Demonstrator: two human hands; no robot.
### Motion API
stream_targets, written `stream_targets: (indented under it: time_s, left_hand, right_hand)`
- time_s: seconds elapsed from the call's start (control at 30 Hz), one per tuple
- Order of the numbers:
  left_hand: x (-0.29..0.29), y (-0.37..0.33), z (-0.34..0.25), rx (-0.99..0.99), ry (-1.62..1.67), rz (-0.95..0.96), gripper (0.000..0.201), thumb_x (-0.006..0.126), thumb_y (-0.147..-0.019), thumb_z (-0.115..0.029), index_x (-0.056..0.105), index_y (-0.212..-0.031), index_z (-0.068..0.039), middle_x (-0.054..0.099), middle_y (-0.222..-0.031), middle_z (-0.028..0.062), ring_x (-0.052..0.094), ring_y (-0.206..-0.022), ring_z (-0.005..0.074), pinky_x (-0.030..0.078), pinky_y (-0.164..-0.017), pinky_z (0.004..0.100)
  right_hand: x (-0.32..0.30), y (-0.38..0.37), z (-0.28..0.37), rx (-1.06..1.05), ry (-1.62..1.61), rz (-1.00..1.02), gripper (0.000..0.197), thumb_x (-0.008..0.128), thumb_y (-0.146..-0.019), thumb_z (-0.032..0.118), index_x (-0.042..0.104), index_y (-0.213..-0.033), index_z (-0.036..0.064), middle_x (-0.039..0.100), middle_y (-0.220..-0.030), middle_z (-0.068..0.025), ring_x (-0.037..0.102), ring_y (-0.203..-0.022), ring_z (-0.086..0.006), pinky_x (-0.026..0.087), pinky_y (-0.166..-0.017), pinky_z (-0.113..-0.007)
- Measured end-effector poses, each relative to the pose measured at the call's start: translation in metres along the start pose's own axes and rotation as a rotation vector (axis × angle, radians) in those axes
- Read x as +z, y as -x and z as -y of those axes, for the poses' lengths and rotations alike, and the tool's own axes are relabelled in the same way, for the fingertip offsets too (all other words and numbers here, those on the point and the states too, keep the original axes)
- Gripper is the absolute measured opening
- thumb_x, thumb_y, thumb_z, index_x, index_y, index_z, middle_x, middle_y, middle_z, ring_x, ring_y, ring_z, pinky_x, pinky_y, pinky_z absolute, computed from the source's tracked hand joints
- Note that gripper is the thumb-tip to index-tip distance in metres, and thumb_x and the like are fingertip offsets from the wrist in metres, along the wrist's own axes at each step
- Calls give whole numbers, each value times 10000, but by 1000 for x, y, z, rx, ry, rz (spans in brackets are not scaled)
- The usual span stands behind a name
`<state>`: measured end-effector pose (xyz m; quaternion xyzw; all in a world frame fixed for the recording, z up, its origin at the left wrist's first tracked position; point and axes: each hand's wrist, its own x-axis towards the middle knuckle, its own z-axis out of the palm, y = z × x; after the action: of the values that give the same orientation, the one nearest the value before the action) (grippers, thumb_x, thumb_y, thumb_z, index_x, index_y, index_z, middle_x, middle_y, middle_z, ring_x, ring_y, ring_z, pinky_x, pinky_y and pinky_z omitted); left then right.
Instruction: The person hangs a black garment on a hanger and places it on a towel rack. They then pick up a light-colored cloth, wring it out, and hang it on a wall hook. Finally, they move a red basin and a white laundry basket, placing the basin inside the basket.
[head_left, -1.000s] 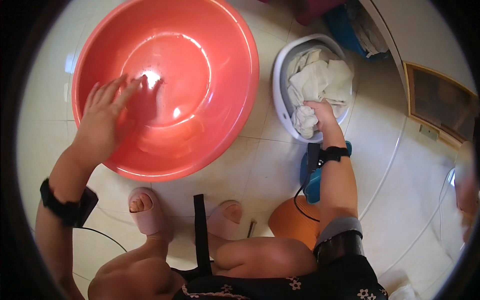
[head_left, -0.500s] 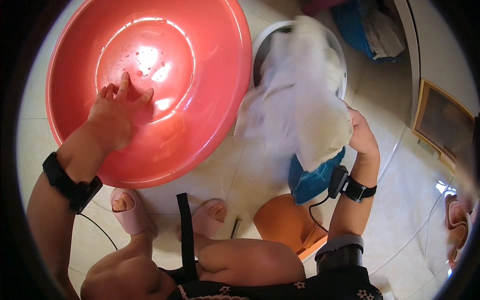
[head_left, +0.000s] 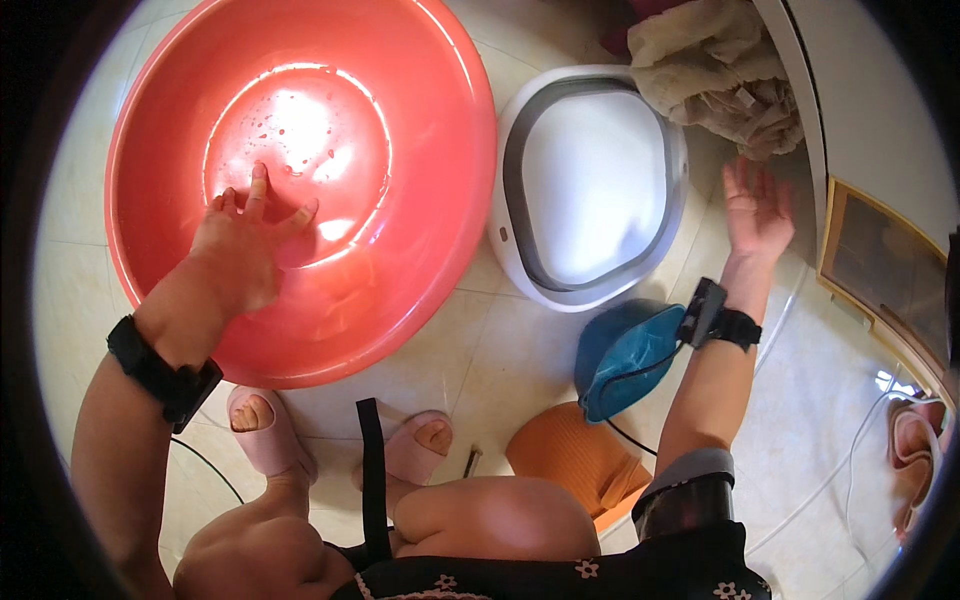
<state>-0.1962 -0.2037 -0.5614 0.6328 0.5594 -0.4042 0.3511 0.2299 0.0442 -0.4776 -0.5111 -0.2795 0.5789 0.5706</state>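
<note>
With its fingers spread, my left hand (head_left: 245, 240) reaches over the large red plastic basin (head_left: 440, 250), whose bottom carries scattered water drops. Whether the fingertips touch the basin cannot be made out. My right hand (head_left: 758, 210) is empty, palm up and fingers apart, just below a crumpled beige cloth (head_left: 710, 70) at the far right. A small gap separates the fingers from the cloth. Between my hands stands a white oval tub (head_left: 590, 180) with a grey inner band and nothing inside.
A blue plastic scoop (head_left: 630, 355) lies near my right forearm. Closer to me is an orange ribbed container (head_left: 570, 460). A white cabinet (head_left: 890, 110) with a gold-framed panel (head_left: 885, 260) borders the right. White cables (head_left: 825, 495) run over the tiled floor.
The pale cloth has left my right hand and the white tub; it now lies in a heap at the far right. My right hand has moved right and opened. The left hand barely moved.
</note>
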Motion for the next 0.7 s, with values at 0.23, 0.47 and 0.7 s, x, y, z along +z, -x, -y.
stream_targets:
  time_s: [0.23,0.47,0.7]
  left_hand:
    - [-8,6,-7,-13,-7,-16,719,469,-818,-197,144,-1446,-331,48,-1470,288,277,-1322,410,250,-1078,413]
    - [10,-2,0,70,80,-122,697,487,-794,-221,219,-1431,-315,173,-1452,265,287,-1320,399,262,-1074,415]
    - [42,11,36,173,447,-410,645,541,-773,-189,354,-1389,-230,333,-1431,125,368,-1290,291,217,-1089,440]
  right_hand:
    - [-109,64,-41,17,1128,-247,617,666,-776,163,406,-1327,66,482,-1290,-99,482,-1117,-226,369,-940,-348]
    - [-125,142,-125,156,1168,-244,905,689,-754,190,105,-1416,-13,475,-1237,-251,520,-1071,-324,447,-862,-395]
    - [-112,162,-116,400,638,-376,777,653,-788,191,192,-1389,17,605,-934,-146,627,-652,-205,490,-500,-298]
